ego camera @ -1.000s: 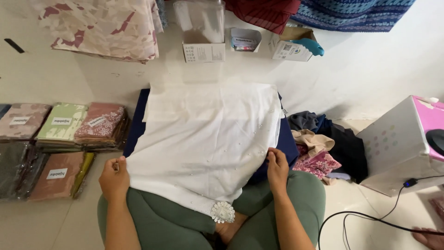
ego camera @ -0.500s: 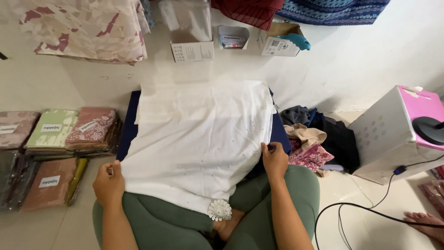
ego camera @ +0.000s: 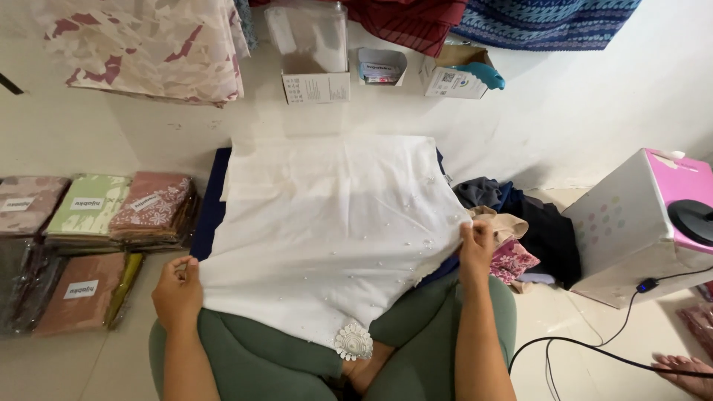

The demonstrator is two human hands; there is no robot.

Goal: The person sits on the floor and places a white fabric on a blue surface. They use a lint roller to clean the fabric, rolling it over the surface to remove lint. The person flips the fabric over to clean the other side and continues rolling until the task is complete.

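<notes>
Plastic-wrapped folded fabrics point(ego camera: 96, 238) in pink, green and brown lie stacked in rows on the floor at far left, each with a small white label; they sit just beside the dark blue mat point(ego camera: 210, 215) that shows under the cloth's left edge. Above them hangs a pale fabric with pink blotches point(ego camera: 148, 44). The left hand point(ego camera: 177, 289) is clenched on the lower left edge of the white cloth point(ego camera: 327, 223), fingers curled over the hem. The white cloth, dotted with small beads, lies spread flat over the mat and runs down onto the person's lap, covering the green trousers point(ego camera: 267, 364); a round white lace ornament point(ego camera: 353, 343) hangs at its lower tip, between the knees. Beyond the cloth's far edge stand a clear-topped white box point(ego camera: 316, 74), a small open box point(ego camera: 382, 67) and a cardboard box with a teal object on it point(ego camera: 457, 78), all against the wall. The right hand point(ego camera: 477, 241) pinches the cloth's right edge, lifting it slightly off the mat. Just right of that hand a heap of dark, beige and floral garments point(ego camera: 527, 230) crowds the cloth's side. Farther right stands a white and pink box point(ego camera: 642, 223), from which a black cable point(ego camera: 594, 345) trails across the floor. Another person's hand point(ego camera: 687, 367) rests at the lower right corner.
</notes>
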